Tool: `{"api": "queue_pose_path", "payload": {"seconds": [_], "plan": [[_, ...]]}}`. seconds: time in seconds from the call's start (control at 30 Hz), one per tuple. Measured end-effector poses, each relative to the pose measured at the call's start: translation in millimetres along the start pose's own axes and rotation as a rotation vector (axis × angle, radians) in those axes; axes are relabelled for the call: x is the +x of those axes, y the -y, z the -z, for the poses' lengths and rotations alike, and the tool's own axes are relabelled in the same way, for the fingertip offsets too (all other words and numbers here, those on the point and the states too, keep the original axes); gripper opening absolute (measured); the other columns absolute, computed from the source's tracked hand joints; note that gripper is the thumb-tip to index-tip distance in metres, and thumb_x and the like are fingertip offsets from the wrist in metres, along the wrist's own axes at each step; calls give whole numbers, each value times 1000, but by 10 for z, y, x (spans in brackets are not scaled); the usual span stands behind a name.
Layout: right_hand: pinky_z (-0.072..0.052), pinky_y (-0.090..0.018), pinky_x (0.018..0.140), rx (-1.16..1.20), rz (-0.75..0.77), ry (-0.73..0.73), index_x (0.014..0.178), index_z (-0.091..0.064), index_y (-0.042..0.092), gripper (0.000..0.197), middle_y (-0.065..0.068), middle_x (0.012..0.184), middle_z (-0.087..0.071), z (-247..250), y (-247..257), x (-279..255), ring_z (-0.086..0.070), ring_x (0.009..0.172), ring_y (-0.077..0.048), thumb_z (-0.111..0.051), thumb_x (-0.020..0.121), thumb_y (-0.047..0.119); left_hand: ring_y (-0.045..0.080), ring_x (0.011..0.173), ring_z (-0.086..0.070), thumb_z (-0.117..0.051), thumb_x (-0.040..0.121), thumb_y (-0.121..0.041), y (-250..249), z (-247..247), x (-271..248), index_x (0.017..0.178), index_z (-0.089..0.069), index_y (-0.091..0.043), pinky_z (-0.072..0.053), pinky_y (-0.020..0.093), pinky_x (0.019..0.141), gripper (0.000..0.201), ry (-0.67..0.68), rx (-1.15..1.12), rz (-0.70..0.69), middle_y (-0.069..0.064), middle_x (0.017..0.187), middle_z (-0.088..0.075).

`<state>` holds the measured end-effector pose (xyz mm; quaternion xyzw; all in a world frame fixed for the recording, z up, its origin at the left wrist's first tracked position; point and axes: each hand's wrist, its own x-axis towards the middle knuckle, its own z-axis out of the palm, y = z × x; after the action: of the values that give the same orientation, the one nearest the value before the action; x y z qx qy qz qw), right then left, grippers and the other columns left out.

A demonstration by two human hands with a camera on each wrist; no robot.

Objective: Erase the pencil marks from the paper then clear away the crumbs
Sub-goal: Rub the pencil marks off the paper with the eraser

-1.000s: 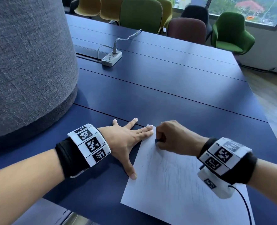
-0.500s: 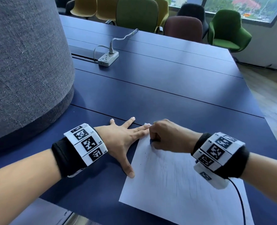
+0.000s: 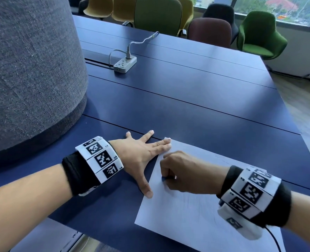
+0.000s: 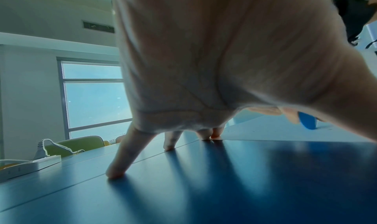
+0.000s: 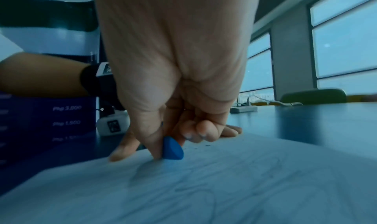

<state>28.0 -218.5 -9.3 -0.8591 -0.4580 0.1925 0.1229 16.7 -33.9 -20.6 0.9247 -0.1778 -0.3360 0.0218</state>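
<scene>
Blue eraser (image 5: 173, 149) pinched in the right hand (image 3: 185, 172) scrubs the paper (image 3: 196, 220), pinned by the flat, splayed left hand (image 3: 141, 157).

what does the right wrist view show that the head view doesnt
Only the right wrist view shows the blue eraser's wedge shape, its tip on the paper, the thumb and fingers pinching it, and dark crumbs beside it.

Only the head view shows the whole layout: the left hand spread flat, its fingertips and thumb on the sheet's left edge, the power strip, the grey fabric column and the chairs.

Both show the right hand gripping the eraser, faint pencil marks on the paper, and the dark blue table.
</scene>
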Motion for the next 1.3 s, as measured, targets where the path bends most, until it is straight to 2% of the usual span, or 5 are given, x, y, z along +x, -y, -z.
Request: {"api": "queue_pose_path", "payload": {"seconds": [0.17,0.47,0.57,0.87,1.3], "plan": [[-24,8,83,43,-57,-128,70,-54,-8,14,-22,70,-59,99,-163,194,-49,69,-36,-57,78,4,17,142,35,-78,51,-77,20,-2,2,146,27,-48,6,78,104,144,-25,-24,-27,-36,151,28],[-51,-37,89,28,-34,-128,63,-48,-2,15,-13,60,-51,122,-176,228,-39,58,-28,-56,73,6,19,143,34,-78,51,-77,18,-3,3,144,28,-49,6,78,104,144,-26,-27,-28,-35,152,26],[-42,-10,77,49,-7,-58,68,-55,-5,13,-11,67,-59,31,-34,109,-51,65,-32,-59,76,4,18,143,35,-77,51,-77,14,-3,8,148,24,-45,5,79,104,143,-11,-12,-19,-37,149,31],[-49,-39,65,-78,-34,-84,70,-57,0,13,-11,76,-61,82,-194,76,-52,68,-24,-60,77,11,19,143,34,-78,51,-77,9,-2,8,148,23,-45,4,80,104,144,-7,-14,-11,-37,148,32],[-46,-26,66,21,38,33,74,-62,10,5,9,71,-57,3,-52,-19,-50,66,-11,-65,78,12,18,143,34,-76,54,-77,-3,7,1,151,21,-39,2,78,106,143,8,12,5,-36,148,33]]}}
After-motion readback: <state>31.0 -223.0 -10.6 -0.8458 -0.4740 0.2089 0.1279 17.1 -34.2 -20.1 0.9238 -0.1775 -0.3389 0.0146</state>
